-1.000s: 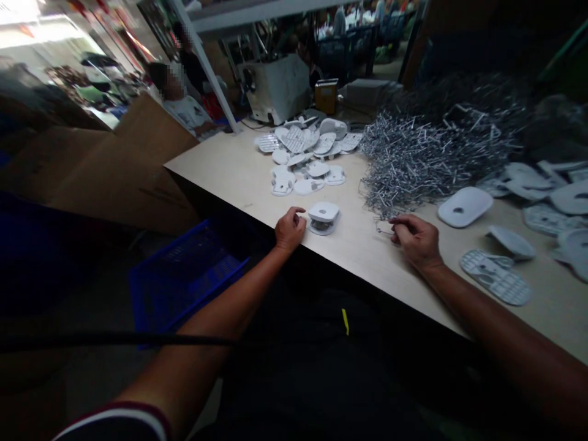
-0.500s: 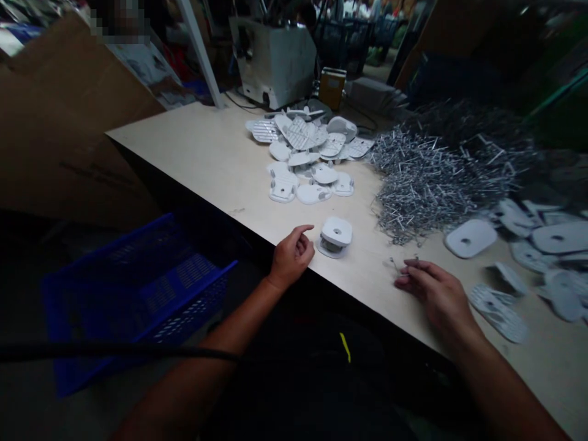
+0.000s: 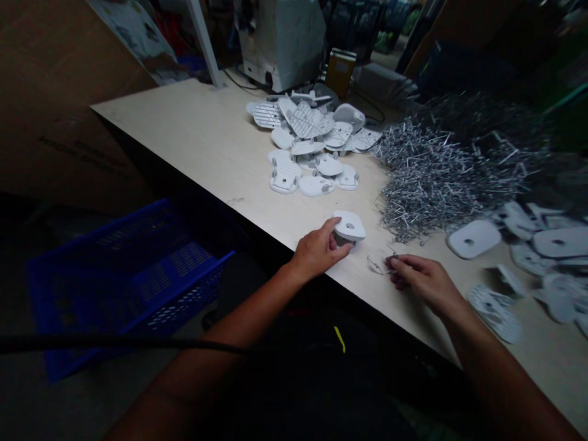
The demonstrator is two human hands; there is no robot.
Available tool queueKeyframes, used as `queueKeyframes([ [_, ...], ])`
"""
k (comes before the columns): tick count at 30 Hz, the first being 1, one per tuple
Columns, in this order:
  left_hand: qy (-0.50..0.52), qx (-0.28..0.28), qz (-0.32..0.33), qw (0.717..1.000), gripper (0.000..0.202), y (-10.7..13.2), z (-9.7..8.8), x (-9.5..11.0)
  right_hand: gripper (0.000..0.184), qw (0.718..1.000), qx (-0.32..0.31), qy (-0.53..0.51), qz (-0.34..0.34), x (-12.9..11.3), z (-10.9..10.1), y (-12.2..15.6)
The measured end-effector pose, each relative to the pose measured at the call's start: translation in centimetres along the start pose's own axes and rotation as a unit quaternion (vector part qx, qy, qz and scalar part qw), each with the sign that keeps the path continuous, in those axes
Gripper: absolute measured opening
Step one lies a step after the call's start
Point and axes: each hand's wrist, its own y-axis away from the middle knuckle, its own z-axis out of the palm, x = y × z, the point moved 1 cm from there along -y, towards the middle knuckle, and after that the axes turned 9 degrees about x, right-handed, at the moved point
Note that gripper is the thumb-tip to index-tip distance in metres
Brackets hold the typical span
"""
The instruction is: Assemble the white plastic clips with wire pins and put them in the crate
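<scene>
Across the pale workbench (image 3: 184, 135), the left hand (image 3: 319, 251) curls around a white plastic housing (image 3: 350, 225), while the right hand (image 3: 425, 280), fingers drawn together, sits just right of a bent wire clip (image 3: 377, 264), its hold on the clip impossible to tell.

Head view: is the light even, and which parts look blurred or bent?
Head view: the pale table is evenly lit, while the blue plastic crate sits in deep shadow; the metal wire pieces and white plastic parts toward the right look blurred; the wide lens stretches the picture's edges and bends the table's front edge.
</scene>
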Motion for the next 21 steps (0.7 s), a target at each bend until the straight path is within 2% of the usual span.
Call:
queueKeyframes([
  [3, 0.101, 0.079, -0.048, 0.991, 0.055, 2.3, -0.6, -0.2, 0.058, 1.000, 0.005, 0.004, -0.022, 0.0, -0.3, 0.5],
  [4, 0.117, 0.084, -0.063, 0.988, 0.047, 3.2, -0.8, -0.1, 0.059, 1.000, 0.003, -0.017, -0.017, -0.1, 0.0, 0.9],
  [5, 0.122, 0.063, -0.073, 0.988, 0.038, 4.1, -0.9, 0.1, 0.060, 0.999, -0.001, -0.046, -0.010, -0.4, 0.4, 1.4],
  [8, 0.105, -0.091, -0.071, 0.988, 0.030, 5.9, -0.7, 1.1, 0.057, 0.992, -0.022, -0.121, 0.006, -1.3, 2.6, 3.0],
  [10, 0.099, -0.129, -0.071, 0.984, 0.032, 6.3, -0.3, 1.7, 0.055, 0.988, -0.035, -0.153, 0.008, -1.9, 4.2, 4.0],
  [15, 0.116, -0.077, -0.078, 0.987, 0.026, 5.7, 0.1, 2.2, 0.049, 0.977, -0.041, -0.207, 0.018, -2.4, 7.1, 5.1],
  [18, 0.116, -0.040, -0.090, 0.988, 0.021, 5.4, 0.0, 1.9, 0.047, 0.975, -0.062, -0.213, 0.020, -2.4, 7.6, 5.1],
  [21, 0.103, -0.017, -0.075, 0.992, 0.015, 5.1, -0.1, 1.6, 0.046, 0.971, -0.096, -0.216, 0.038, -2.6, 7.6, 4.7],
])
